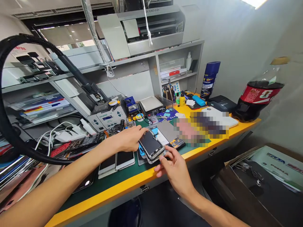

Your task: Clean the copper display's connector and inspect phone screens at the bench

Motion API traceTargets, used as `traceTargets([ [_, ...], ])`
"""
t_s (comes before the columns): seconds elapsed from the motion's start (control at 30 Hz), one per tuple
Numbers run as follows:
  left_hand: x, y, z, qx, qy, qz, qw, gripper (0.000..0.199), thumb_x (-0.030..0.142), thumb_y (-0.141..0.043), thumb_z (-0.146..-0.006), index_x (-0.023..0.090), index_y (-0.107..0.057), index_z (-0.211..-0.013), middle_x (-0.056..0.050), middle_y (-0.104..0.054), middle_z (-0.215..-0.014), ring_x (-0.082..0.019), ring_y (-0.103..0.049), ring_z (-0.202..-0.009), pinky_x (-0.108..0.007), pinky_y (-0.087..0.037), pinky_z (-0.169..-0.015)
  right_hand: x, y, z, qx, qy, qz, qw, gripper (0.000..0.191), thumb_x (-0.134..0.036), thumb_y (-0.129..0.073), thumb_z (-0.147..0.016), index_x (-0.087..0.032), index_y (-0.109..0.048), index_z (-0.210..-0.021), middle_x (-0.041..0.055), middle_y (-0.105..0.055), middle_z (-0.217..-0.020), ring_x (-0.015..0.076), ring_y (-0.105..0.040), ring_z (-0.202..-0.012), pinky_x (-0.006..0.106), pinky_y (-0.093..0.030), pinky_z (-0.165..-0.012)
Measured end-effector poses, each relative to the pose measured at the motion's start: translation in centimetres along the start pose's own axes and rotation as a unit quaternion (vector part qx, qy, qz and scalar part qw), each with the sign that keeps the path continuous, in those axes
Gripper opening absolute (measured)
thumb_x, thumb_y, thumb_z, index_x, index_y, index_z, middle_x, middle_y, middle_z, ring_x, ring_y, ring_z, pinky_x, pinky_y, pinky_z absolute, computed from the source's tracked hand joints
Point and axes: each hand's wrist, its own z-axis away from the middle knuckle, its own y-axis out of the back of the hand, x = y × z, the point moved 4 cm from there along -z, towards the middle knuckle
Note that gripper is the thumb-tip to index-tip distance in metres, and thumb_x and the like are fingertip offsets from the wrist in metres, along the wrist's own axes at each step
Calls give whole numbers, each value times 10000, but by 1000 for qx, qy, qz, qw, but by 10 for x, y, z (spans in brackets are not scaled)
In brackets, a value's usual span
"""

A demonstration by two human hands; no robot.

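Note:
A disassembled smartphone [151, 144] with a dark screen-side panel and bare metal edges is tilted above the front of the workbench. My left hand [133, 137] is closed at its far left corner, fingertips partly hidden behind it. At the near right corner, my right hand [175, 167] pinches the phone's lower edge between thumb and fingers. Underneath lies a grey perforated pad [141, 161] with blue pieces on it. Two white-framed phones [124, 160] lie face up to the left, and a larger grey panel [169, 131] rests just behind on the right.
A ring magnifier lamp [6, 132] arches at the left over cluttered phone parts. Behind stand a grey control station [107, 118] and a flat heating plate [151, 105]. A spray can [210, 80] and cola bottle [257, 97] stand right. The yellow bench edge [106, 193] runs in front.

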Motion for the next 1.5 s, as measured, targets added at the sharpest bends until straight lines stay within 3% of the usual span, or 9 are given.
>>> traceTargets([
  [0.33, -3, -5, 2, -6, -7, 74, 997, 641, 118, -515, -747, 240, -413, -1369, -81, -602, -1109, -227, -627, -967, -307, -475, -792, 3, 2, 0, 12, 0, 34, 999, 511, -469, -697, -836, -178, -480, -1196, 25, -642, -855, 221, -725, -641, 300, -577, -535],
  [0.67, -9, -1, 0, 12, -14, 127, 992, 433, 176, -490, -808, 208, -527, -1239, -74, -642, -1162, -202, -625, -1044, -294, -487, -889, 2, 4, -1, 11, 5, 8, 1000, 539, -448, -695, -846, -196, -448, -1254, 14, -596, -933, 189, -715, -590, 276, -579, -499],
  [0.83, -14, 1, 1, 26, 2, 139, 990, 465, 237, -484, -843, 166, -498, -1302, -95, -624, -1284, -214, -588, -1164, -322, -461, -982, 3, 3, -2, 16, 3, 0, 1000, 594, -456, -702, -837, -197, -453, -1311, 28, -565, -995, 188, -716, -597, 279, -586, -494],
  [1.17, -12, -7, 8, 73, 14, 152, 986, 421, 226, -460, -870, 203, -547, -1281, -69, -647, -1277, -234, -602, -1169, -339, -484, -951, -5, 0, 0, 16, -18, 11, 1000, 694, -487, -733, -796, -161, -446, -1337, 22, -629, -872, 176, -687, -522, 292, -587, -510],
  [1.5, -4, -11, 19, 157, 63, 187, 968, 495, 180, -483, -837, 155, -504, -1331, -105, -595, -1345, -229, -554, -1224, -349, -445, -1026, -13, 1, 3, 60, -50, 41, 996, 928, -488, -863, -592, -167, -465, -1366, 18, -668, -765, 249, -712, -598, 319, -612, -530],
])
